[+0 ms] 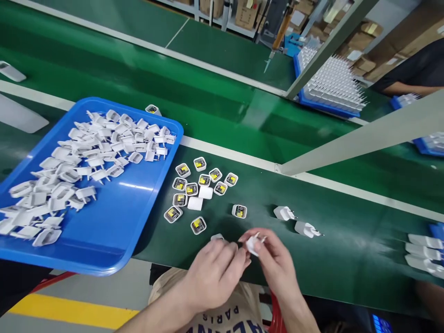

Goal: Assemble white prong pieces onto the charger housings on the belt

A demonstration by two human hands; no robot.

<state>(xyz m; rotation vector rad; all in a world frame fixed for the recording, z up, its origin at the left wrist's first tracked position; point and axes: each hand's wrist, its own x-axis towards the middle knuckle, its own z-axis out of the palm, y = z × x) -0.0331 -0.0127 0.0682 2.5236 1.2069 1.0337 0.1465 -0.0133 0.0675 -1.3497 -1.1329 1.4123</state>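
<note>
My right hand (275,259) pinches a white two-pin plug cap (253,244), its pins pointing up. Close beside it, my left hand (217,273) has its fingers curled, the tips near the cap; what they hold, if anything, is hidden. Just beyond the left knuckles a white charger housing (217,237) shows in part. An open charger housing (239,212) with a yellow and black inside stands ahead of the hands. More such housings (192,189) cluster to the left, among them two with plain white faces up. Two chargers with pins (285,213) lie on the right.
A blue tray (114,231) at left holds many loose white plug caps (100,138). The green bench (340,199) has a pale frame post (364,129). White chargers (425,252) lie in a row at far right. Across the belt, a person's arm (409,88) is near filled blue trays.
</note>
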